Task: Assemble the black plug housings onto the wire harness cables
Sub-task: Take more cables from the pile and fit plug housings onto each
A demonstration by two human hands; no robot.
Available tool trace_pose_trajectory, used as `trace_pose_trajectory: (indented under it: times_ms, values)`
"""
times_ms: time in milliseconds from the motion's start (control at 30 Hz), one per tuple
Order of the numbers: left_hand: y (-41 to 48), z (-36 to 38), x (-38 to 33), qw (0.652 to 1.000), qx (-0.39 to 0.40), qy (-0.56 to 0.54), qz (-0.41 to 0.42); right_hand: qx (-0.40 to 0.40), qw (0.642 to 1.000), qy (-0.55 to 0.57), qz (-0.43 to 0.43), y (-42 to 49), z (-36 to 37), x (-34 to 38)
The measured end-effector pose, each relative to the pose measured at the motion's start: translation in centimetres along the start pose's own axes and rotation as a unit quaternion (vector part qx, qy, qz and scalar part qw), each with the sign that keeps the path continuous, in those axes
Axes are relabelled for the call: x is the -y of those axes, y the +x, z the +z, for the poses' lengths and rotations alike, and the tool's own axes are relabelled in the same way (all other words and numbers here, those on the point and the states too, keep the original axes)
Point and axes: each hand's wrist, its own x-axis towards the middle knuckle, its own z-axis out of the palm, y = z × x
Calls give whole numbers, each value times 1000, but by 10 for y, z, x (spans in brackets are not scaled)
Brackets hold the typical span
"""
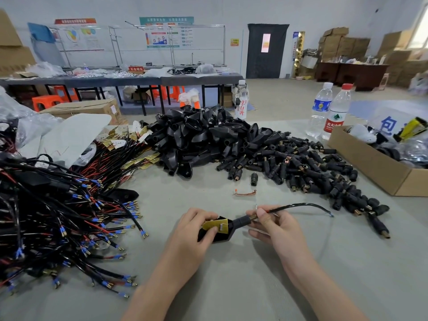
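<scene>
Left hand (196, 230) half-covering housing (232, 229), right hand (278, 228) pinching cable (298, 206)

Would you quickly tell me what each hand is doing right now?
Left hand: grips the housing.
Right hand: pinches the cable.

One wide-angle view from the person's head faces forward and down across the table (231, 286), close over the left hand (196, 230) and right hand (275, 225) at lower centre; the far wall (231, 10) fills its top.
</scene>
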Motion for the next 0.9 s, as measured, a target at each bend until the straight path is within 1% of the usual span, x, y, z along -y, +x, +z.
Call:
trace_pose_trajectory:
  times_ms: [167,300,433,533,633,700,800,900]
  values:
    - [-1,-1,-2,1000,-15,-9,1,3,1000,-1,6,-1,1,0]
    - [0,1,-1,998,-38,-39,-30,12,1000,0,7,0,1,-1]
    - [-1,1,2,997,-16,-52,-49,34,999,6,10,0,1,-4]
    - [-2,1,1,999,-6,-24,-45,49,999,4,12,1,2,-6]
    - [-2,-1,-1,999,-21,-18,-28,47,999,5,10,1,2,-7]
    - [-2,-2,-2,999,-20,-24,-14,39,999,6,9,1,2,-7]
    - [-3,-3,-1,999,-6,-50,-17,24,1000,13,14,1,2,-6]
    - [-2,-3,-1,998,-14,-54,-13,21,999,18,17,1,3,-4]
